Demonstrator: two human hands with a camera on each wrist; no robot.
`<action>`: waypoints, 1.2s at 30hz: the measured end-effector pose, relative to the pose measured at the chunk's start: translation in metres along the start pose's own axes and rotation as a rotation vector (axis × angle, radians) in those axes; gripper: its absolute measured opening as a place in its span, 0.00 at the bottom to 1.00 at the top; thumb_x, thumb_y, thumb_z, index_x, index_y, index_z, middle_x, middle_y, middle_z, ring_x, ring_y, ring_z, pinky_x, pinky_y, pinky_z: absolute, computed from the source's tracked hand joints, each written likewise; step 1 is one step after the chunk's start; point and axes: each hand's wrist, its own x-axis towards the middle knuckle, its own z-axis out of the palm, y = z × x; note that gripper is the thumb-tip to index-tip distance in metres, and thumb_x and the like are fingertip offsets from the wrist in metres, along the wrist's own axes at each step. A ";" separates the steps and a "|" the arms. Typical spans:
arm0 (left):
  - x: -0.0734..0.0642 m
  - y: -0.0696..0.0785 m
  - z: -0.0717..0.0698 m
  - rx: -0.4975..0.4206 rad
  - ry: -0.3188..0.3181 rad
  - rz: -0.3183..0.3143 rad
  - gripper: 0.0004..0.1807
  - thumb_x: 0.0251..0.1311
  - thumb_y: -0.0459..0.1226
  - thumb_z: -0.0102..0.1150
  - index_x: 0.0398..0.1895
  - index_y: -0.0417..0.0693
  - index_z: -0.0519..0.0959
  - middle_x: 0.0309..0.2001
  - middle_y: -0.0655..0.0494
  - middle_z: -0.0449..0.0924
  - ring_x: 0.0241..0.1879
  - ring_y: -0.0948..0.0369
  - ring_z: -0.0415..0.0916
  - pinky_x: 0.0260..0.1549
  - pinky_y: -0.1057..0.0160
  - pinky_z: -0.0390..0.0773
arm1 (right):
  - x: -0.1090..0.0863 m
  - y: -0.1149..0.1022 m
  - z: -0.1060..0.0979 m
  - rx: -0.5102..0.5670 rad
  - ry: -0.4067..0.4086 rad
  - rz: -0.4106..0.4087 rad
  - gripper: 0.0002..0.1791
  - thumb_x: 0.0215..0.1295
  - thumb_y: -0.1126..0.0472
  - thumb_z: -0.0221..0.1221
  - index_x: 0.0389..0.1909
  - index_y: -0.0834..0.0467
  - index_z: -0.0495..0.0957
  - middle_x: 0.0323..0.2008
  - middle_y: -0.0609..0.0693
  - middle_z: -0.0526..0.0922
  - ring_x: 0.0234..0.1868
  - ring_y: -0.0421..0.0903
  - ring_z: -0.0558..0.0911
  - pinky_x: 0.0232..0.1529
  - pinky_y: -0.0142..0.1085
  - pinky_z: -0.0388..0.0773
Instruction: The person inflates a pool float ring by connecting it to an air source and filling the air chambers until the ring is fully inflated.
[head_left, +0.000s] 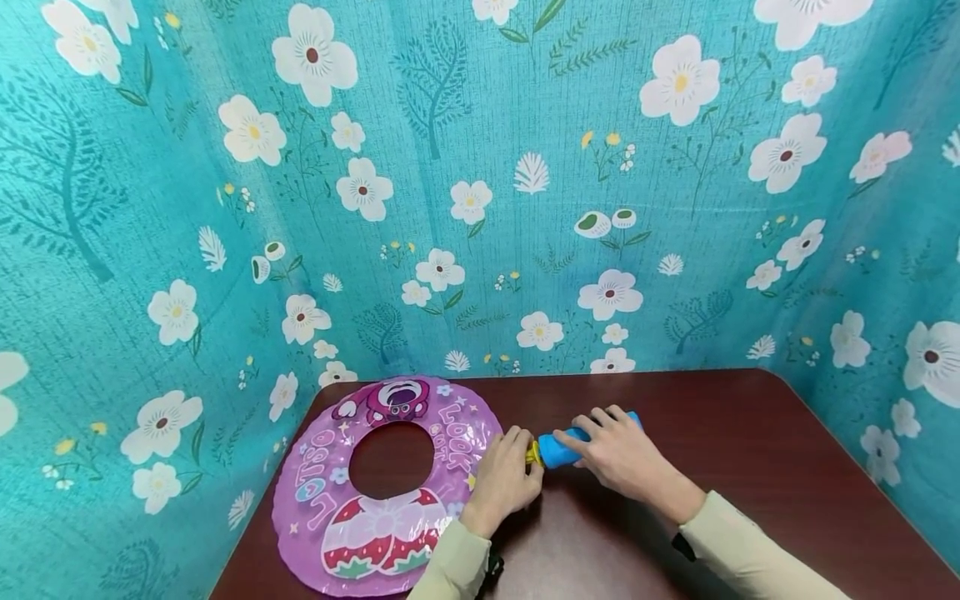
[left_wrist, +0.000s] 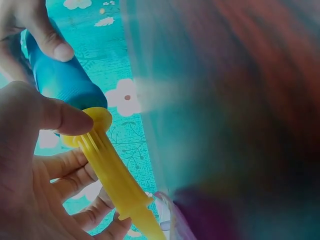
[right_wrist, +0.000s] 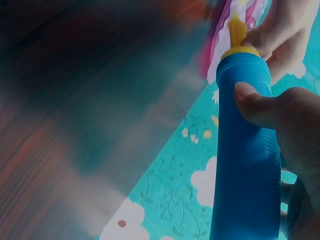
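Observation:
A hand air pump (head_left: 556, 452) with a ribbed-ended blue barrel and a yellow nozzle is held between both hands, close over the table. My left hand (head_left: 501, 477) pinches the yellow nozzle (left_wrist: 111, 172) near its flange, thumb on top, other fingers spread beneath. My right hand (head_left: 618, 452) grips the blue barrel (right_wrist: 247, 165), its thumb lying along the side. Just left of the left hand lies an inflated purple swim ring (head_left: 300, 467) printed with strawberries and a cartoon bear. In the left wrist view, the nozzle tip overlaps the ring's edge.
The dark reddish-brown table (head_left: 750, 467) extends to the right of the hands. A turquoise flowered curtain (head_left: 480, 250) hangs behind the table and along both sides. The swim ring covers the table's left part.

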 end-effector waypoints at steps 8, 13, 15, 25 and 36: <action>-0.004 -0.003 -0.001 -0.007 -0.025 -0.019 0.15 0.62 0.42 0.69 0.48 0.47 0.80 0.41 0.58 0.77 0.35 0.61 0.68 0.39 0.63 0.76 | -0.009 0.006 -0.006 0.022 -0.013 0.024 0.35 0.54 0.42 0.80 0.64 0.43 0.84 0.48 0.52 0.87 0.45 0.53 0.84 0.45 0.50 0.84; -0.005 -0.006 -0.003 0.016 0.029 0.000 0.13 0.59 0.41 0.70 0.44 0.48 0.80 0.38 0.60 0.76 0.34 0.61 0.70 0.38 0.64 0.75 | -0.025 0.025 -0.016 0.032 0.019 0.058 0.38 0.47 0.45 0.83 0.63 0.44 0.85 0.48 0.52 0.87 0.46 0.54 0.85 0.46 0.53 0.84; -0.006 -0.006 -0.003 0.029 0.056 0.017 0.12 0.58 0.41 0.70 0.41 0.49 0.80 0.36 0.61 0.75 0.33 0.62 0.70 0.38 0.64 0.74 | -0.030 0.030 -0.019 0.026 0.032 0.063 0.39 0.46 0.46 0.84 0.63 0.44 0.85 0.48 0.52 0.87 0.45 0.54 0.84 0.46 0.53 0.83; -0.001 -0.004 -0.002 0.037 0.063 0.031 0.11 0.58 0.41 0.69 0.41 0.49 0.79 0.34 0.61 0.73 0.31 0.62 0.68 0.36 0.65 0.73 | -0.012 0.013 -0.009 0.011 0.024 0.023 0.34 0.56 0.43 0.79 0.64 0.45 0.84 0.48 0.52 0.87 0.45 0.54 0.83 0.45 0.51 0.83; -0.001 0.000 -0.002 0.032 0.010 -0.005 0.15 0.60 0.43 0.69 0.47 0.49 0.80 0.39 0.60 0.76 0.34 0.61 0.68 0.36 0.64 0.75 | -0.006 0.000 -0.002 0.015 0.019 0.023 0.35 0.54 0.43 0.80 0.64 0.45 0.84 0.48 0.52 0.88 0.44 0.53 0.84 0.45 0.50 0.83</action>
